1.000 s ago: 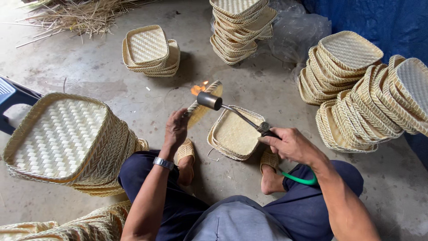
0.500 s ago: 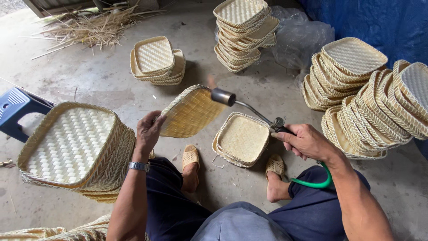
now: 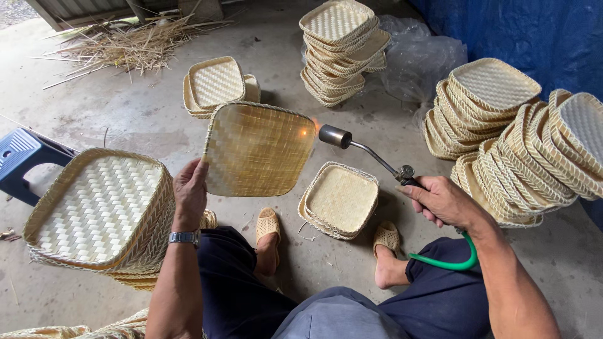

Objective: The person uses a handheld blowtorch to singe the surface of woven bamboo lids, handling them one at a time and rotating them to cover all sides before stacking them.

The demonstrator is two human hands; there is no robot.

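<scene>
The left hand (image 3: 190,191) grips a square woven bamboo tray (image 3: 259,149) by its lower left edge, tilted upright. The right hand (image 3: 440,201) clasps a gas torch (image 3: 370,157), its nozzle just right of the tray, above a tray stack (image 3: 339,201) on the floor (image 3: 125,119).

woven tray (image 3: 257,150): square, golden, held upright | torch (image 3: 367,156): metal nozzle beside tray edge

Hands: woven tray (image 3: 259,149), flaming gas torch (image 3: 370,157).

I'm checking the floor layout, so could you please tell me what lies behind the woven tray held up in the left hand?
Behind the held tray, a low stack of square trays shows above its top edge on the concrete floor. The stack's lower front and the floor directly behind the tray are covered.
</scene>
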